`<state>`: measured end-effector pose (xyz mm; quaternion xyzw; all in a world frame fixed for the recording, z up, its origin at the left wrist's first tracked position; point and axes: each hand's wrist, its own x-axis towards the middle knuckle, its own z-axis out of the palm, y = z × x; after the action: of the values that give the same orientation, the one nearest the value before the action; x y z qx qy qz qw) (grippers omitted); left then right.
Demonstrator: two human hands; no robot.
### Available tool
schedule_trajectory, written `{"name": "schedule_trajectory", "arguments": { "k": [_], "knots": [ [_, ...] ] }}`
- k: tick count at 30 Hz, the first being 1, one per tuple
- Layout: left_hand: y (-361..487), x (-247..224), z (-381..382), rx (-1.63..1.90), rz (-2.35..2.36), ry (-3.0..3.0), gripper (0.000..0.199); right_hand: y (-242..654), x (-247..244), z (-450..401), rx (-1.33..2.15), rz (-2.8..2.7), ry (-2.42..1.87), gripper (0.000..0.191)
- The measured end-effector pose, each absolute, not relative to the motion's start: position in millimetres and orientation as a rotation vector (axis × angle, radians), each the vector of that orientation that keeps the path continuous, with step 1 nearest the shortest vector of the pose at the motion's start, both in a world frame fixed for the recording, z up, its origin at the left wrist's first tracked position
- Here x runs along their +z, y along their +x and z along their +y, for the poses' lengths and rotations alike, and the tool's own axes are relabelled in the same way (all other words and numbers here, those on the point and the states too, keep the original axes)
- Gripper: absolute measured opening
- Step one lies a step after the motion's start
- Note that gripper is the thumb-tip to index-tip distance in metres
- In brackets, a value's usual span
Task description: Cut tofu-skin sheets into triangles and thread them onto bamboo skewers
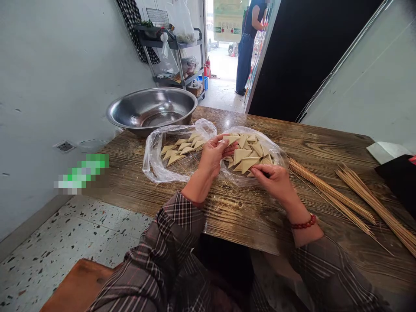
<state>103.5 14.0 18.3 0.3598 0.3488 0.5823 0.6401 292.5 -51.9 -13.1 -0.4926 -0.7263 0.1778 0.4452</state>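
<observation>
My left hand point(212, 154) is closed, pinching a pale tan triangular tofu piece point(231, 139) between thumb and fingers. Over the front edge of the right plastic bag point(238, 180), my right hand point(274, 180) pinches the corner of another triangular tofu piece point(249, 164). Whether a thin skewer is also in its fingers, I cannot tell. Beneath and beyond both hands, a heap of such tofu triangles point(256, 149) lies on the opened bag. To the left, a second clear bag point(151, 162) holds more triangles point(175, 158), with thin skewers point(186, 167) beside them.
A large steel basin point(152, 106) stands at the wooden table's point(227, 212) far left. Two bundles of bamboo skewers, one nearer point(334, 195) and one farther right point(373, 199), lie on the right. Beyond are a wheeled shelf point(177, 47) and a standing person point(247, 47) by the doorway.
</observation>
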Motion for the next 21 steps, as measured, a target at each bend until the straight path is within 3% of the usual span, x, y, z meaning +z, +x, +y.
{"name": "schedule_trajectory", "arguments": {
  "k": [21],
  "knots": [
    [105.5, 13.0, 15.0, 1.269, 0.706, 0.814, 0.017, 287.3, -17.7, -52.1, 0.425, -1.733, -1.239, 0.018]
  ]
}}
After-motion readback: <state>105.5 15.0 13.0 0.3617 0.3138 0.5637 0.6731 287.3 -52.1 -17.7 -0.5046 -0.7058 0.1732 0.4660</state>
